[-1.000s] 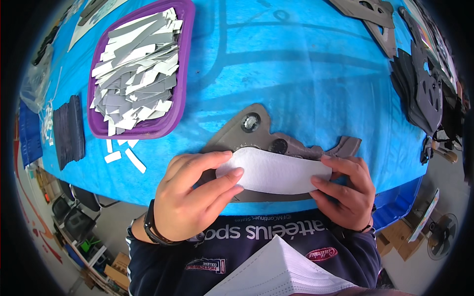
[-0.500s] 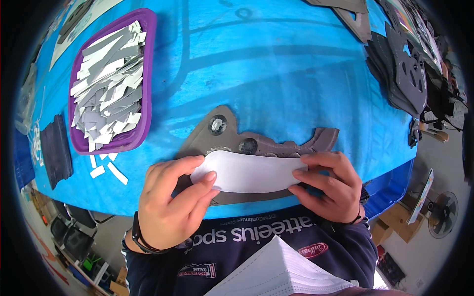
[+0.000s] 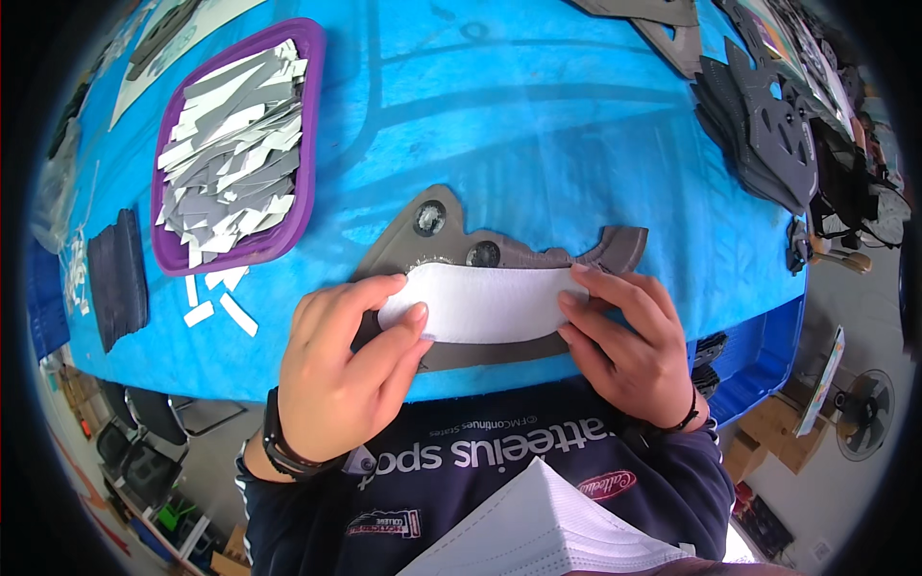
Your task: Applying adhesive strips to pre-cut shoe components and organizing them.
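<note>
A curved white strip (image 3: pixel 492 305) with rounded ends stretches between my two hands. My left hand (image 3: pixel 348 357) pinches its left end between thumb and fingers. At the other end, my right hand (image 3: pixel 629 338) grips it the same way. Under the strip lies a flat grey-brown shaped piece (image 3: pixel 519 252) with two round dark recesses along its upper part and a hooked arm at its right. The strip covers the middle of this piece; whether the two touch along the whole length I cannot tell.
A purple basket (image 3: pixel 309 144) full of grey and white strips stands at the left, with loose white scraps (image 3: pixel 238 315) beside it. Dark strips (image 3: pixel 119 278) lie further left. Stacked dark cut pieces (image 3: pixel 759 144) sit at the right, above a blue crate (image 3: pixel 759 360) by the blue table (image 3: pixel 557 134).
The strip, both hands and the shaped piece appear slightly higher in the view. The basket and other table things have shifted too, as the view moved. Both hands keep their hold.
</note>
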A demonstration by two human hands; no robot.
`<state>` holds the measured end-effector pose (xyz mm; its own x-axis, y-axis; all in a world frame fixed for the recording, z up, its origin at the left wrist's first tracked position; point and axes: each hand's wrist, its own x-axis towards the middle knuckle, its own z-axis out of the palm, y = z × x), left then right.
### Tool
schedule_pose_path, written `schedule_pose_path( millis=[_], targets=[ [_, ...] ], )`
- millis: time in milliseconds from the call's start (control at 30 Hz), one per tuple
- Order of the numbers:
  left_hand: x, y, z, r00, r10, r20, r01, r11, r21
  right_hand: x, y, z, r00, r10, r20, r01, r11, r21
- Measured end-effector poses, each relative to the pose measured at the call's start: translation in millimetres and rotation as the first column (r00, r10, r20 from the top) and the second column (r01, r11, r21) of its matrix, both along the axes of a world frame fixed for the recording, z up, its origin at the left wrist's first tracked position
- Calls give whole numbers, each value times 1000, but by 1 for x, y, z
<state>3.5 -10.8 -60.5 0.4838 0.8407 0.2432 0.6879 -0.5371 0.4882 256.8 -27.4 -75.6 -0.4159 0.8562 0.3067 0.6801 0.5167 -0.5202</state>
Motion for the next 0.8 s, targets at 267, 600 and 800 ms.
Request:
schedule_pose_path(
  millis=[267, 600, 800],
  targets=[
    [9, -14, -1, 977, -191, -98, 181, 978, -105, -26, -10, 7, 968, 109, 226, -111, 994, -4],
    [22, -18, -20, 917, -18, -399, 162, 930, 330, -56, -7, -14, 864, -57, 500, -168, 904, 393],
    [8, -32, -24, 965, 102, -240, -37, 965, 258, -39, -22, -6, 920, -113, 376, 50, 984, 173]
  ],
)
